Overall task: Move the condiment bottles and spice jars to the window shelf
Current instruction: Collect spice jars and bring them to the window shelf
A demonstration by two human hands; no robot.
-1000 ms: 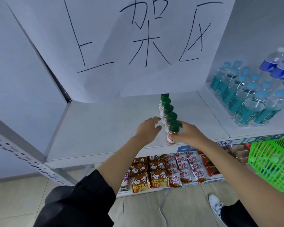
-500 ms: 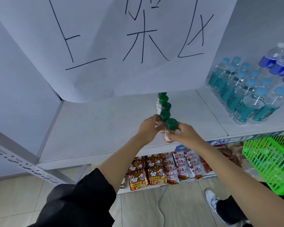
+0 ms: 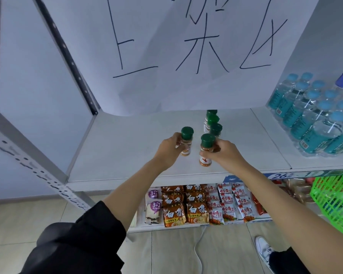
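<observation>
Each hand pinches one green-capped spice jar, upright, long axis vertical: the left hand (image 3: 167,150) grips the left jar (image 3: 186,142) to the left of the jar row (image 3: 213,123) on the white shelf (image 3: 117,147), and the right hand (image 3: 224,153) grips the right jar (image 3: 206,150) at the row's front. Both jars look lifted or barely resting — hard to tell — so either hand seems equally ready to carry its jar away from the row.

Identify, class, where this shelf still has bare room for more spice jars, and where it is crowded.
Bare: the white shelf left of the left hand, up to the metal upright. Crowded: the jar row behind the right hand, and the water bottles at right.
</observation>
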